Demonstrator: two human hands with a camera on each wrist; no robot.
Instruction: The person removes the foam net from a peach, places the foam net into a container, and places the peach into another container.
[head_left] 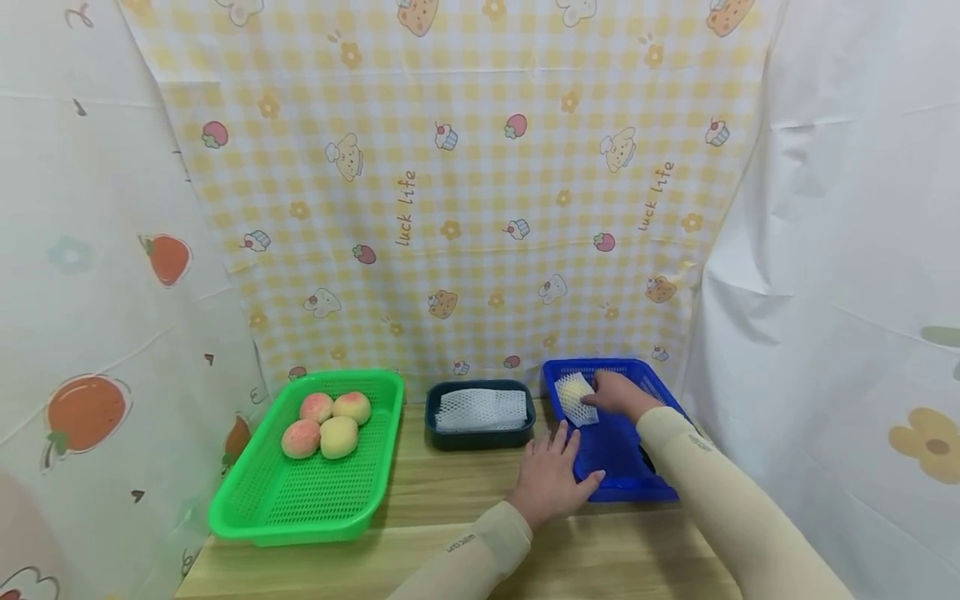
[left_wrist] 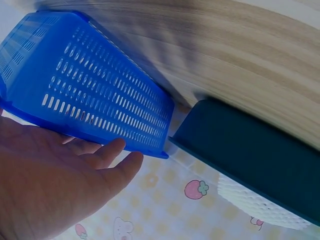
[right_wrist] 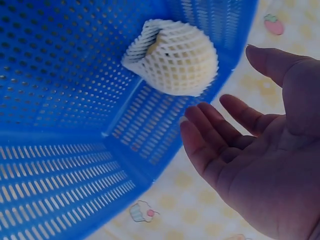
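A peach in a white foam net (right_wrist: 182, 60) lies in the far left corner of the blue basket (head_left: 611, 487). My right hand (right_wrist: 260, 135) is beside it with fingers apart and loosely bent. In the right wrist view a gap separates that hand from the netted peach. At the basket's near left side is my left hand (head_left: 551, 479), its fingers spread along the rim; whether it presses the rim cannot be made out. The left wrist view shows the left hand (left_wrist: 55, 175) below the basket's slotted wall (left_wrist: 95, 85).
A dark green tray (head_left: 480, 442) holding white foam nets (head_left: 482, 410) stands in the middle. On the left, a green basket (head_left: 300, 533) contains several peaches (head_left: 339, 437). The wooden table (head_left: 442, 492) meets a patterned cloth (head_left: 465, 192) behind; white cloths hang at both sides.
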